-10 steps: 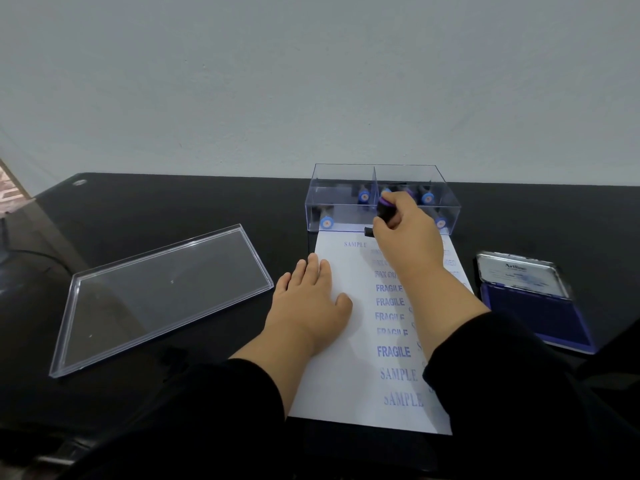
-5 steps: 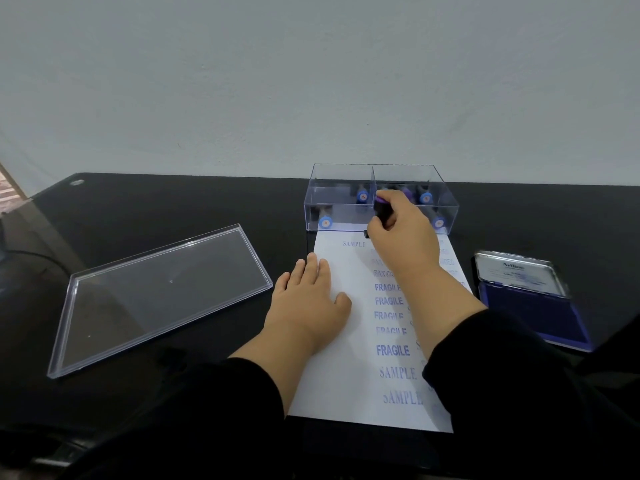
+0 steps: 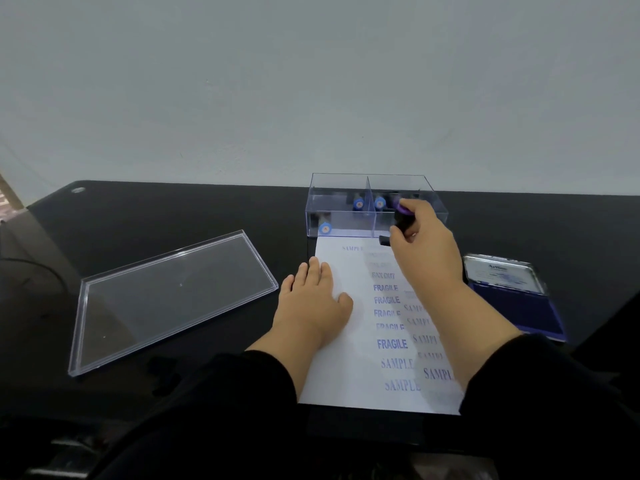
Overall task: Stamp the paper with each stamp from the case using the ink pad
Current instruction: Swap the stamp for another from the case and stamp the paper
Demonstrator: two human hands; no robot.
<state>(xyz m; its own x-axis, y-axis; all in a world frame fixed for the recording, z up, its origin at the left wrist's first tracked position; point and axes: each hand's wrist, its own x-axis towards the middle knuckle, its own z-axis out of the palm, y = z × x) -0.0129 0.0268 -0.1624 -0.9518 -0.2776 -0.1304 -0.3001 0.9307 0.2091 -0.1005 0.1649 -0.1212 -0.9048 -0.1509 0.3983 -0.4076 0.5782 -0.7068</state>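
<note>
1. Far out to the left of the left hand (image 3: 313, 303) lies the clear lid (image 3: 173, 299) of the case, flat on the black desk (image 3: 138, 216), well apart from everything else.
2. The left hand lies flat, fingers straight and together, palm down on the left edge of the paper (image 3: 349, 372), pinning the sheet.
3. The paper runs between the two hands, its far edge touching the case. It already carries blue prints, "FRAGILE" and "SAMPLE" among them, some crisp and some faint or smeared.
4. Just beyond the right hand (image 3: 424, 244) stands the clear case (image 3: 346, 216), divided in two, with blue-capped stamps (image 3: 358, 204) inside.
5. The right hand's fingers are curled round a black stamp (image 3: 403, 216) with a purple top, held at the far end of the paper, right against the case front.
6. To do this step well, I judge: keep the stamp upright, press straight down on a bare patch, hold the sheet firm and lift cleanly; the pale prints suggest it needs fresh ink.
7. To the right of the right hand sits the open ink pad (image 3: 519, 306), near the paper.
</note>
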